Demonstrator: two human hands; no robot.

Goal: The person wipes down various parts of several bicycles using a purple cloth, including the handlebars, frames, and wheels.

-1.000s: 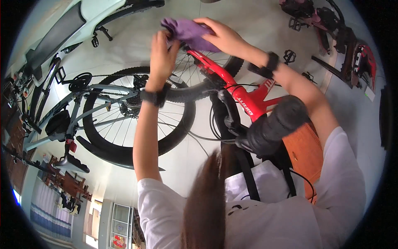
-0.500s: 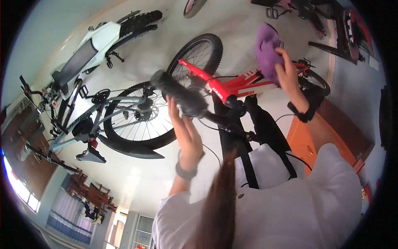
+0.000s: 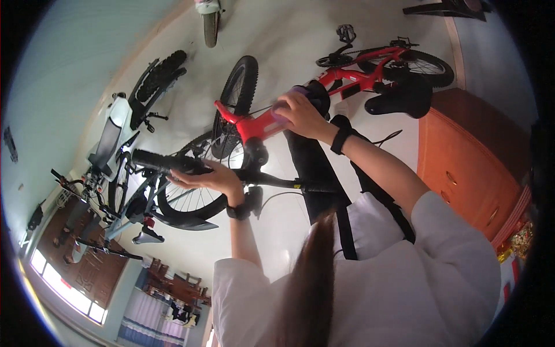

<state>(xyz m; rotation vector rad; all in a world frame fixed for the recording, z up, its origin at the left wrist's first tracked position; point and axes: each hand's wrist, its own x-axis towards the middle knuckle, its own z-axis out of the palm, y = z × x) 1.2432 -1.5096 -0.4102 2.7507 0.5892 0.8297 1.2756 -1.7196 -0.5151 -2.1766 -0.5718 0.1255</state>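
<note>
A red bicycle (image 3: 260, 125) stands in front of me, its black saddle (image 3: 399, 103) to the right and its front wheel (image 3: 240, 81) toward the upper left. My left hand (image 3: 211, 180) is curled under a black handlebar grip (image 3: 159, 161), palm up, with the fingers partly around it. On the red frame tube, my right hand (image 3: 300, 115) presses a purple cloth (image 3: 278, 114). The fingers are bunched over the cloth and hide most of it. Black bands circle both my wrists.
A grey bicycle (image 3: 134, 208) stands close behind the handlebar on the left, beside a white and black two-wheeler (image 3: 118, 113). An orange-brown wooden cabinet (image 3: 442, 147) is at right. A small white vehicle with a wheel (image 3: 211, 29) stands at the far edge.
My right hand has brought the purple cloth from the raised right side down and left onto the red frame. My left hand has moved left and curled under the grip; the handlebar has turned.
</note>
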